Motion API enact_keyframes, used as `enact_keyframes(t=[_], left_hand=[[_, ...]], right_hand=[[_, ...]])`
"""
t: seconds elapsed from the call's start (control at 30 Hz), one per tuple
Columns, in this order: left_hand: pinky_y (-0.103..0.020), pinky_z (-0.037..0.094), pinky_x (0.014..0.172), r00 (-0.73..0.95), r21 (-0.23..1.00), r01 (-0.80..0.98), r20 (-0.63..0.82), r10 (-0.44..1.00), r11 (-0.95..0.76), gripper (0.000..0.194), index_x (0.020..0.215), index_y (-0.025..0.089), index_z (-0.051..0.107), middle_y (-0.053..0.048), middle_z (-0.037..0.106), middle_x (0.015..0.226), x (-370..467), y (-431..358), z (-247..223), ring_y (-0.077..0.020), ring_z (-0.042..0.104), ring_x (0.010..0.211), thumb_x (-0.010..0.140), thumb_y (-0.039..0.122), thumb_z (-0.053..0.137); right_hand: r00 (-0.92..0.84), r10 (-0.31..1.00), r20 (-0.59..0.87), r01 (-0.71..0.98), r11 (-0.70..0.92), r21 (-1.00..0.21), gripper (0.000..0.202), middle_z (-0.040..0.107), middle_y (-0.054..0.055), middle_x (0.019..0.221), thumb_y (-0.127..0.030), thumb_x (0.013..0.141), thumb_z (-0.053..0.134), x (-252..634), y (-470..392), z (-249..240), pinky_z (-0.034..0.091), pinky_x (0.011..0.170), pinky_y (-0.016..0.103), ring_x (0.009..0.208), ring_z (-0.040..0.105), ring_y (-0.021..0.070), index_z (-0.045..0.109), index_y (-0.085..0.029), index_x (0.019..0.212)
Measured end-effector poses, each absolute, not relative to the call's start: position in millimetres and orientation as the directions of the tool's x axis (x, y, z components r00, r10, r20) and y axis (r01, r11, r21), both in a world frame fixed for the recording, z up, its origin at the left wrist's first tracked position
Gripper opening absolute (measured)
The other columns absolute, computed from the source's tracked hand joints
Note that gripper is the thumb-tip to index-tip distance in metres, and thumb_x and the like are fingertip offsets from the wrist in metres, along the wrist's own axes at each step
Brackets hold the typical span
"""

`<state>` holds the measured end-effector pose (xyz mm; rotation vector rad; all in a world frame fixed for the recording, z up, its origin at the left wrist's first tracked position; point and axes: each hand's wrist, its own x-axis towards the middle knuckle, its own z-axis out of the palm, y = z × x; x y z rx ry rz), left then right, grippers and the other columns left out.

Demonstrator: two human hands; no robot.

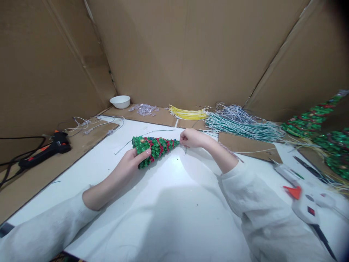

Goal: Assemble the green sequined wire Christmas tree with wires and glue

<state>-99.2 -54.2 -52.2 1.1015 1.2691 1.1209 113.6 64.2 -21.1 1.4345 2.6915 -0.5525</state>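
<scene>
A small green tree (160,146) with red garland and a few ornaments lies on its side over the white table, its tip pointing right. My left hand (134,158) is wrapped round its wide base, thumb on top. At the tip, my right hand (187,139) pinches the thin green stem wire that sticks out. A short dark wire end hangs just below those fingers. Behind the tree, a long thin dark wire (128,142) curves over the white surface.
A black glue gun (58,142) lies left, a white one (307,207) right. Along the back are a white bowl (120,102), clear pieces (144,109), yellow wires (188,113) and green wires (245,127). More green trees (311,120) stand at the right. Cardboard walls (177,51) enclose the table.
</scene>
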Motion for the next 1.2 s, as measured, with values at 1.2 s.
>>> enact_keyframes(t=[1.2], left_hand=[[-0.040, 0.043, 0.089, -0.009, 0.989, -0.031, -0.144, 0.989, 0.144, 0.037, 0.103, 0.015, 0.067, -0.011, 0.068, 0.104, -100, -55, -50, -0.0268, 0.061, 0.094, 0.076, 0.041, 0.065]], right_hand=[[-0.512, 0.795, -0.325, 0.815, 0.329, -0.477, 0.038, 0.055, 0.001, 0.049, -0.031, 0.091, 0.038, 115, 66, -22, 0.041, 0.049, 0.019, 0.041, 0.048, 0.0076, 0.051, -0.015, 0.059]])
